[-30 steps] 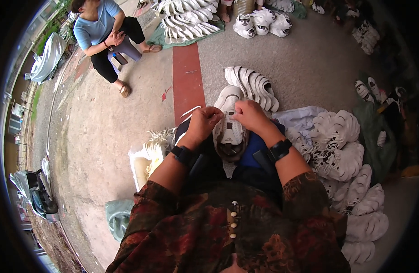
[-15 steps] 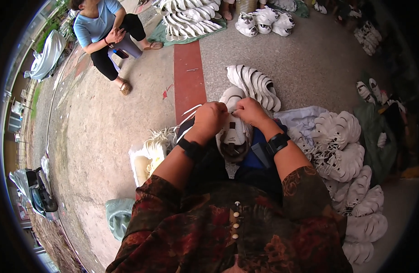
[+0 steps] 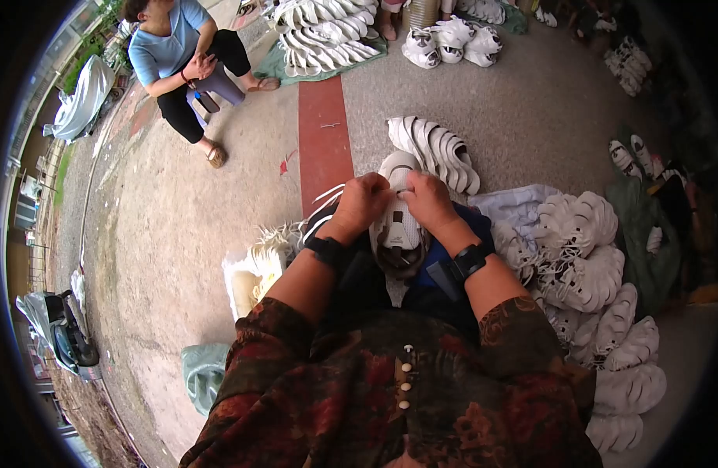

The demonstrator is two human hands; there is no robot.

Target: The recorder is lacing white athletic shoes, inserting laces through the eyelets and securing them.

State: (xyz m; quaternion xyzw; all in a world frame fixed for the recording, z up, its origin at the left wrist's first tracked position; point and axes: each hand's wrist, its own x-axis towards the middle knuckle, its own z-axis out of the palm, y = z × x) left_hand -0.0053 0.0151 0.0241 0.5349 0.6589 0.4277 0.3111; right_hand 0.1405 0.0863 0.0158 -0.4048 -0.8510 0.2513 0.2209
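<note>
A white shoe with dark patches rests on my lap, its toe pointing away from me. Both hands meet over its lacing area. My left hand is closed in a pinch at the left side, and my right hand pinches opposite it. Fingertips nearly touch, and whatever lies between them is too small to tell. White shoelaces trail beside my left hand across my dark-clad leg. Just past the toe lies a nested row of white shoe uppers.
To the right are piled white shoe uppers and a pale cloth. A container of laces and a green bag stand left. A person in blue sits at the far left, near stacked uppers.
Both hands stay at the shoe's lacing area, with small shifts of the fingers. The right fingers have lifted slightly and moved closer together. The laces at the left have shifted a little.
</note>
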